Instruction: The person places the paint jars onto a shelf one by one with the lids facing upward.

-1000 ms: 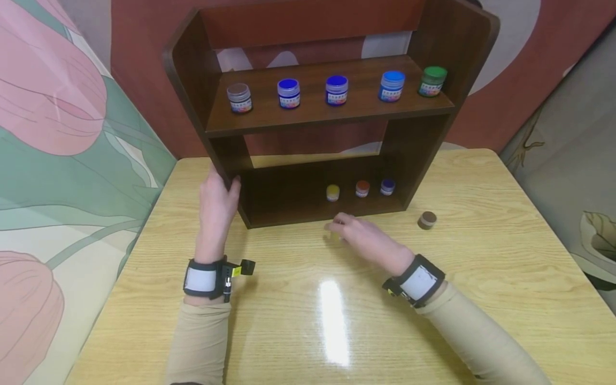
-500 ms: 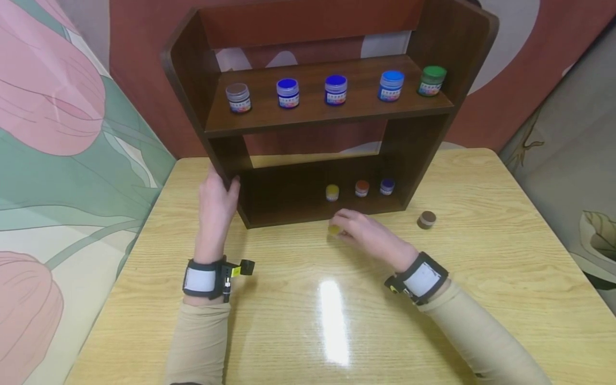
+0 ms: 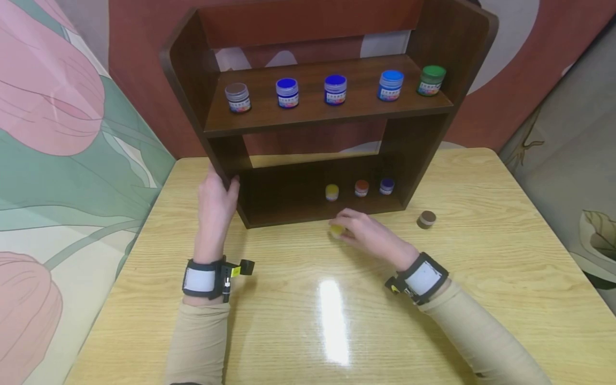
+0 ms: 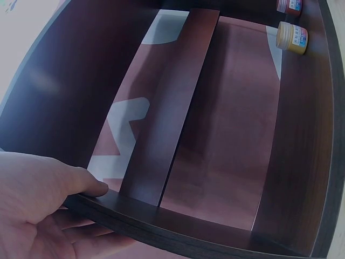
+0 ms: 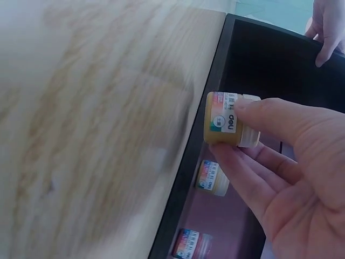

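My left hand (image 3: 216, 198) grips the left side panel of a dark brown wooden shelf (image 3: 308, 124), thumb on the inner face and fingers outside, as the left wrist view shows. In my right hand (image 3: 368, 235) a small yellow paint jar (image 5: 223, 120) is pinched between thumb and fingers, just in front of the bottom shelf's front edge. Behind it on the bottom shelf stand another yellow paint jar (image 3: 332, 193), an orange-red paint jar (image 3: 361, 188) and a dark blue paint jar (image 3: 386, 186).
The upper shelf carries several larger jars: a clear-lidded jar (image 3: 238, 98), two dark blue ones, a light blue jar (image 3: 390, 85) and a green jar (image 3: 431, 81). A small brown jar (image 3: 426, 220) sits on the wooden table (image 3: 269, 310), right of the shelf. Patterned walls stand behind.
My right hand has shifted slightly right and toward the shelf, and the yellow jar it pinches shows more plainly. The left hand keeps its hold on the side panel.
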Motion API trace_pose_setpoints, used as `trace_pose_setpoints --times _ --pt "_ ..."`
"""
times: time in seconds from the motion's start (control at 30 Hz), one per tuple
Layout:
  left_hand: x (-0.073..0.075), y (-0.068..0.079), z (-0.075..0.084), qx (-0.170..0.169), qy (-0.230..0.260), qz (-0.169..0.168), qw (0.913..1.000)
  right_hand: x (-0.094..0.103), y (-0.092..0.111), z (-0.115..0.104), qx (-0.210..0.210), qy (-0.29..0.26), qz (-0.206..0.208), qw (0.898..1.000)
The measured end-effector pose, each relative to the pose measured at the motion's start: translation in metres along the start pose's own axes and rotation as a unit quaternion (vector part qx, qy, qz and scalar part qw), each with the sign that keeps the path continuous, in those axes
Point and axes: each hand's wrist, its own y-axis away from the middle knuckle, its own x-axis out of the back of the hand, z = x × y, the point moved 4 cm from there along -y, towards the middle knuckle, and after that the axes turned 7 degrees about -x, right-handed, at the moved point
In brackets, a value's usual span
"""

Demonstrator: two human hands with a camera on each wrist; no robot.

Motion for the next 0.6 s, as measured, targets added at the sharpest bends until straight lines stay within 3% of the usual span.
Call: trace_pose_setpoints --times 0.6 --pt "0.0 0.0006 -0.0001 -0.004 -0.004 0.003 1.0 -0.0085 0.0018 0.0104 -0.022 -0.027 -0.019 0.999"
